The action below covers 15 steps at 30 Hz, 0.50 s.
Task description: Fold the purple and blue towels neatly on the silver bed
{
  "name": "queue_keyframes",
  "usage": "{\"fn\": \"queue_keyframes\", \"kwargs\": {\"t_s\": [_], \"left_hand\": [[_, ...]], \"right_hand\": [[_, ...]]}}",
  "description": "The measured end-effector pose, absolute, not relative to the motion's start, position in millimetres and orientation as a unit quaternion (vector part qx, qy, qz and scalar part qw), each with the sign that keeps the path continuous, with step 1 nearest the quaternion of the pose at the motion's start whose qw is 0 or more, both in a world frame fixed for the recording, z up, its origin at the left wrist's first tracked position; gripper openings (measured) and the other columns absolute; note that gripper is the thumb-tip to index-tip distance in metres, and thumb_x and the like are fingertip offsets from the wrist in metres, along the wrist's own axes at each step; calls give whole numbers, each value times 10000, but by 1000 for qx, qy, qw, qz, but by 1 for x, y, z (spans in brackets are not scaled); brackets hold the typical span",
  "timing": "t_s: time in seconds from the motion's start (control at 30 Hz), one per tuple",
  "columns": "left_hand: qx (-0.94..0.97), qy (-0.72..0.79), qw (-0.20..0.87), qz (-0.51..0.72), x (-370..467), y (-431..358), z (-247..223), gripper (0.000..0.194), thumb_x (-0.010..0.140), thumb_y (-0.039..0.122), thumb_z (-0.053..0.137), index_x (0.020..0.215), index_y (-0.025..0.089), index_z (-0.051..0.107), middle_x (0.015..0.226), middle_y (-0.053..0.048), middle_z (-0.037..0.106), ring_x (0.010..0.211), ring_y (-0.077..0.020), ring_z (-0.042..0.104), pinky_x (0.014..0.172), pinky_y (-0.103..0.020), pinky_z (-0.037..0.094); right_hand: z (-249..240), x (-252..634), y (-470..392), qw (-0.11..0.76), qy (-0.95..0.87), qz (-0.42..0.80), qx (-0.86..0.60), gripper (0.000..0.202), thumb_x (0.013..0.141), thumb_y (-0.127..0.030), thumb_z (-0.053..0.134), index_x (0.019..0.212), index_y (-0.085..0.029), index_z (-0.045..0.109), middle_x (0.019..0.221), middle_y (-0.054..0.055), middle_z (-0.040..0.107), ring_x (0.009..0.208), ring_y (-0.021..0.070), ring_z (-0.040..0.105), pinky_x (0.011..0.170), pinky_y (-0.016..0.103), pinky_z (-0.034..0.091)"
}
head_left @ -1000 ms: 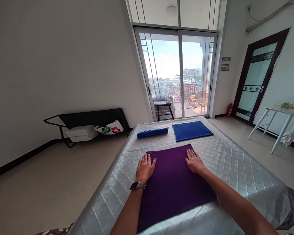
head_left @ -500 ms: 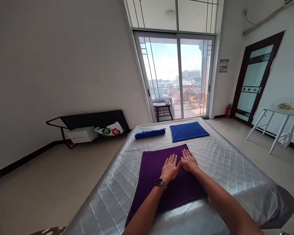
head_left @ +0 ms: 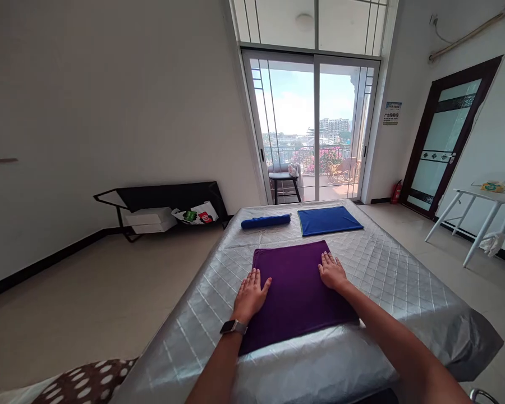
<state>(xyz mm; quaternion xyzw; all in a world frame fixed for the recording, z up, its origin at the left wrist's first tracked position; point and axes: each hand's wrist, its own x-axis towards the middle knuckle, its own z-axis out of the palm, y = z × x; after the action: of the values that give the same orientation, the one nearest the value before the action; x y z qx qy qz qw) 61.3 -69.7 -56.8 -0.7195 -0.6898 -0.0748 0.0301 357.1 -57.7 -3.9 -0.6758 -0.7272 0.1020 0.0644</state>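
Fingers [head_left: 250, 280] extended, slightly spread: left hand [head_left: 249, 294] and right hand [head_left: 333, 273] lie flat on opposite sides of the purple cloth [head_left: 294, 286], smooth, rectangular, spread on the silver diamond-quilted tabletop [head_left: 399, 280]. Beyond it I log a blue roll [head_left: 266, 221] and flat blue cloth [head_left: 330, 221]. White boxes [head_left: 151, 220], printed bag [head_left: 204, 213] at black frame [head_left: 168, 196]; contents hidden.

A near cloth [head_left: 298, 292] is showing purple, a roll [head_left: 266, 221] blue; a cover [head_left: 387, 269] is gleaming diamond-patterned silver; white-dotted fabric [head_left: 84, 382] is showing, perhaps brown.
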Motion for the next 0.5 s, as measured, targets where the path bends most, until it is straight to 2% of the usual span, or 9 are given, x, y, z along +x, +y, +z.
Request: {"fn": "queue_keyframes", "kwargs": {"t_s": [0.13, 0.37, 0.5], "left_hand": [[-718, -692, 28, -63, 63, -68, -58, 791, 989, 574, 170, 1518, 12, 344, 1593, -206, 334, 1488, -290, 315, 1209, -442, 259], [-708, -702, 69, -37, 61, -67, -53, 767, 999, 540, 144, 1500, 10, 382, 1588, -201, 343, 1479, -289, 335, 1208, -449, 268], [-736, -670, 84, -37, 97, -66, -41, 755, 1014, 514, 129, 1498, -11, 373, 1577, -217, 359, 1470, -290, 353, 1202, -442, 278]], "right_hand": [[-16, 367, -83, 53, -737, 116, -663, 648, 1030, -414, 218, 1591, -90, 210, 1655, 101, 193, 1537, 191, 119, 1234, 384, 94], [-12, 366, -99, 77, -734, 126, -663, 677, 1022, -435, 210, 1592, -71, 184, 1655, 102, 168, 1539, 184, 101, 1235, 377, 76], [-10, 365, -100, 89, -732, 125, -664, 673, 1016, -429, 223, 1589, -74, 209, 1649, 102, 182, 1538, 191, 114, 1234, 385, 87]]}}
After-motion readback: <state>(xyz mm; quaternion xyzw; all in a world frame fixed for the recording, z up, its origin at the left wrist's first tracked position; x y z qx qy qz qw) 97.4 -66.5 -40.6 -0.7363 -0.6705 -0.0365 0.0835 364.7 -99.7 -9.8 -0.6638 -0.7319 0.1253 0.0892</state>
